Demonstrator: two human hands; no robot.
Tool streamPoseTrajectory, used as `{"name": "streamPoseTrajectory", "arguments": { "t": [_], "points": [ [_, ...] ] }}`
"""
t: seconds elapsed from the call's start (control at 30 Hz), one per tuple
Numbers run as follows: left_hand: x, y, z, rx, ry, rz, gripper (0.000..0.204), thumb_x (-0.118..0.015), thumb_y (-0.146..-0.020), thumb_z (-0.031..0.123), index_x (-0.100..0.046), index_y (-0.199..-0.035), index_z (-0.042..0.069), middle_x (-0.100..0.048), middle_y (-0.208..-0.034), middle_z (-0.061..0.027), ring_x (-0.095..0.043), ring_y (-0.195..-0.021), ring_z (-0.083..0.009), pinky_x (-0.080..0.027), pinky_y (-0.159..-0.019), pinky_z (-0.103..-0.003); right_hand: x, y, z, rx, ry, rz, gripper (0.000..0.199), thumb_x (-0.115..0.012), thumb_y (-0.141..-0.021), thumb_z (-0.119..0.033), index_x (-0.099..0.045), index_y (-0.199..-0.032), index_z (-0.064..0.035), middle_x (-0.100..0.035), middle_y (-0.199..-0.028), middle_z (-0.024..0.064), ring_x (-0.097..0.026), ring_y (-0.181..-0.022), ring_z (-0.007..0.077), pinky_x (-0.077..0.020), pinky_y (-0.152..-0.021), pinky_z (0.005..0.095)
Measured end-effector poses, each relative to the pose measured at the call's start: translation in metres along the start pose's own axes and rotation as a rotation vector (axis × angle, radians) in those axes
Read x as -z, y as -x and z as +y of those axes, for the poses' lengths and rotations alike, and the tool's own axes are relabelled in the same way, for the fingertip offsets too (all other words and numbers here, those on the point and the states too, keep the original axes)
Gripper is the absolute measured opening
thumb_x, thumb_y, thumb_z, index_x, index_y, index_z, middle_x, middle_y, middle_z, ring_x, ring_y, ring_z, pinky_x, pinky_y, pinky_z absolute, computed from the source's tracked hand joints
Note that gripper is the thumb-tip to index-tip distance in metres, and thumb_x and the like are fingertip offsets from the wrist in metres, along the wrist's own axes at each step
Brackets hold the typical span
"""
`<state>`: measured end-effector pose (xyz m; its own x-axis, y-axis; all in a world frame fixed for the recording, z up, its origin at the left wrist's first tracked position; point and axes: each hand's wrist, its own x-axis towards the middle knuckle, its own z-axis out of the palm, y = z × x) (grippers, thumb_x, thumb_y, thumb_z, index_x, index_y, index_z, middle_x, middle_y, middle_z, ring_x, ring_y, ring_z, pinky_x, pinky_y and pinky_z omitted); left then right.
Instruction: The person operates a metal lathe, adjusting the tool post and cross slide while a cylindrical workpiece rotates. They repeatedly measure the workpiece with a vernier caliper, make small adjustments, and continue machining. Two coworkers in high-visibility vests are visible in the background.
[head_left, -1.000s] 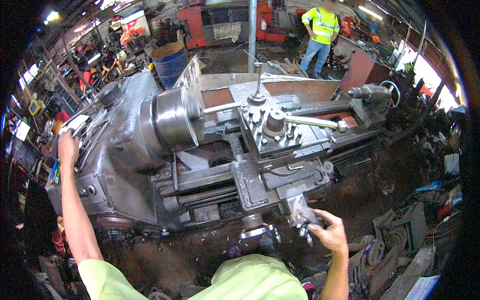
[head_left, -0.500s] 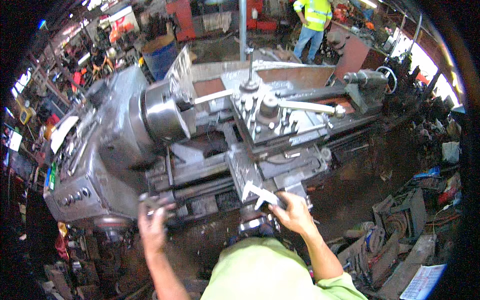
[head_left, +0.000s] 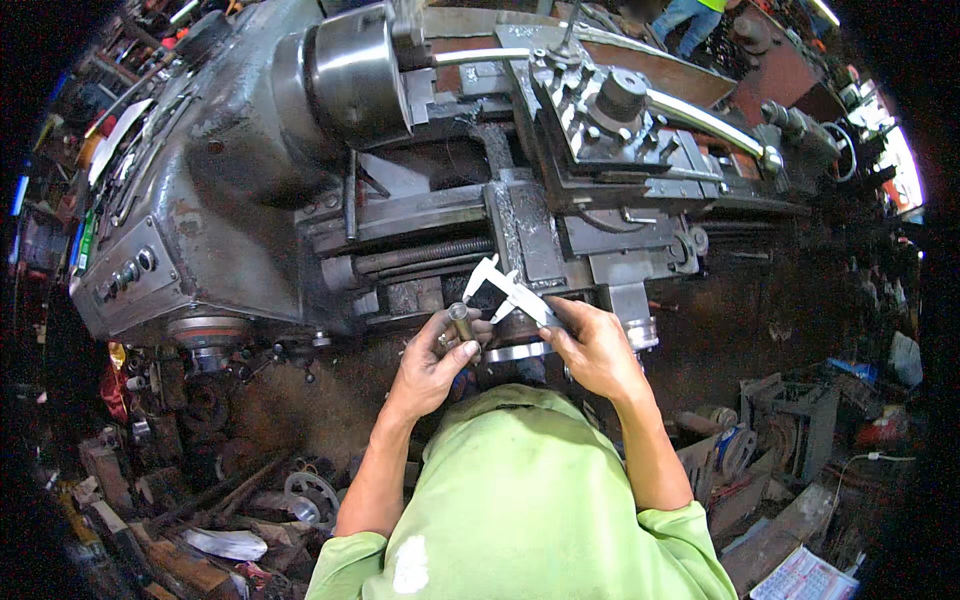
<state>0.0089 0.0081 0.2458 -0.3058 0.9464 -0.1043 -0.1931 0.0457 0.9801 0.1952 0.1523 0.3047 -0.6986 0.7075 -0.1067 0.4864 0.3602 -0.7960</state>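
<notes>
2 bare hands are side by side just off the front edge of a grey lathe point(head_left: 235, 190): the left hand point(head_left: 430, 370) grips a short metal cylinder point(head_left: 461, 322), the right hand point(head_left: 600, 350) a white caliper point(head_left: 515, 297), its jaws near the cylinder's upper end. Bright chips point(head_left: 512, 225) speckle the lathe's middle; a shiny chuck point(head_left: 360, 80) sits toward its left end. Scrap point(head_left: 795, 415) clutters the dark floor point(head_left: 290, 410). Beyond the rear edge stands a person in blue jeans point(head_left: 690, 25).
</notes>
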Motion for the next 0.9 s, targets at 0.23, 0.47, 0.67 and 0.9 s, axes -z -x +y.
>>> {"name": "streamPoseTrajectory", "arguments": {
  "t": [0.23,0.47,0.67,0.9],
  "points": [
    [-0.003,0.005,-0.014,0.069,-0.234,0.048,0.036,-0.062,-0.091,0.006,-0.055,-0.126,0.0,-0.065,-0.109,-0.006,-0.059,-0.099,-0.0131,-0.047,-0.09,-0.03,-0.003,0.005,0.007,0.059,0.031,-0.039,0.039,-0.071,-0.081,-0.015,-0.064,-0.115,0.0032,-0.067,-0.102,0.0243,-0.065,-0.097,0.0388,-0.0512,-0.082,0.0412],
    [-0.004,0.006,-0.023,0.084,-0.313,0.025,0.04,-0.064,-0.089,0.008,-0.054,-0.127,0.001,-0.066,-0.109,-0.0067,-0.059,-0.098,-0.0132,-0.048,-0.089,-0.031,-0.002,0.009,0.011,0.075,-0.016,-0.076,0.036,-0.068,-0.082,-0.015,-0.065,-0.113,0.0035,-0.066,-0.099,0.0267,-0.064,-0.094,0.0411,-0.051,-0.083,0.0443],
    [-0.009,0.006,-0.024,0.101,-0.22,0.004,0.043,-0.063,-0.09,0.008,-0.052,-0.13,0.003,-0.066,-0.108,-0.0064,-0.06,-0.097,-0.0133,-0.049,-0.088,-0.031,-0.006,0.007,0.016,0.063,0.012,-0.052,0.034,-0.07,-0.081,-0.019,-0.068,-0.108,0.0013,-0.066,-0.088,0.0259,-0.065,-0.085,0.0412,-0.051,-0.076,0.0455],
    [-0.006,0.004,-0.025,0.127,-0.178,-0.02,0.04,-0.06,-0.091,0.005,-0.052,-0.129,0.0,-0.067,-0.109,-0.0084,-0.062,-0.1,-0.0142,-0.049,-0.09,-0.031,-0.006,0.0,0.02,0.002,0.044,-0.11,0.035,-0.071,-0.082,-0.02,-0.068,-0.109,0.0013,-0.067,-0.092,0.0246,-0.067,-0.087,0.039,-0.0524,-0.075,0.0417]
  ]
}}
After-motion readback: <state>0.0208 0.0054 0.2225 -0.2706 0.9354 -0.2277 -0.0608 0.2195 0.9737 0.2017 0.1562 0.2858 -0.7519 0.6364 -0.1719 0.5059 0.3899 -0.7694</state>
